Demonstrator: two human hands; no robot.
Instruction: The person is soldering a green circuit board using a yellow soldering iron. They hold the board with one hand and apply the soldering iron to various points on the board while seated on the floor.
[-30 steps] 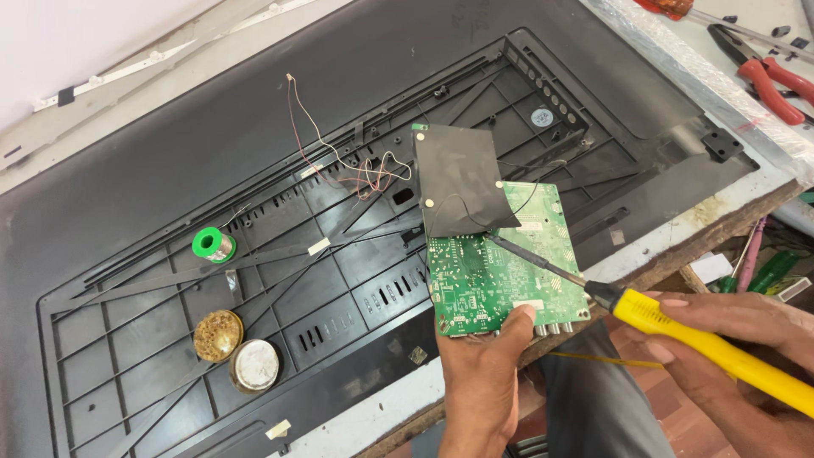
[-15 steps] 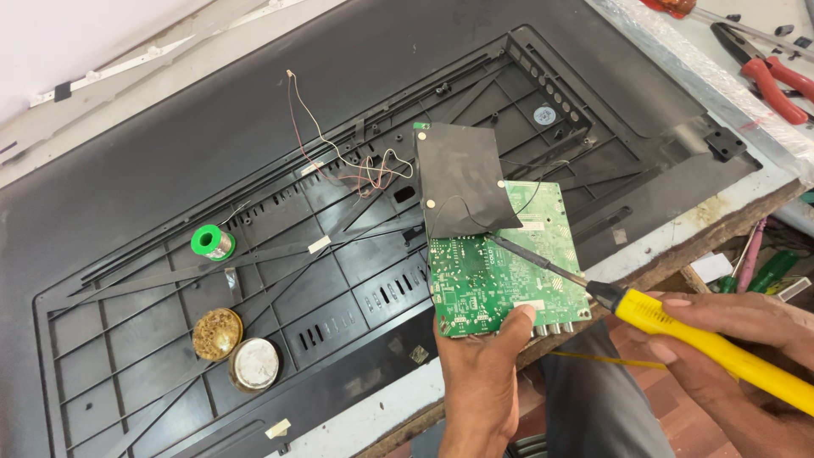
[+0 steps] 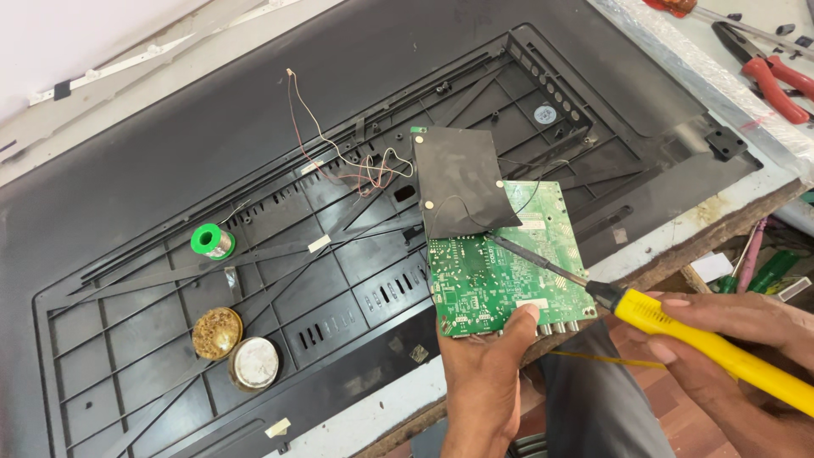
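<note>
**Circuit board under the iron**

Circuit board, green and speckled with small parts, sits just right of the frame's centre, tilted up off the big black back panel that fills most of the picture. Your left hand comes up from the bottom edge and grips the board's lower edge, thumb pressed on the top face near the corner, the other fingers tucked beneath. A black sheet covers the board's upper part, and a thin dark wire curls across it.

Your right hand, at the lower right, is closed around the yellow handle of a soldering iron. Its dark metal shaft runs up and left, and the tip rests on the board just below the black sheet.

Above and left of the board, thin red and white wires trail loosely over the panel's ribs. Further left lies a green spool of solder. Below it, toward the lower left, two round tins sit touching: a brassy one and a pale silvery one.

In the upper right corner, red-handled pliers lie on the bench beyond the panel's edge.
</note>
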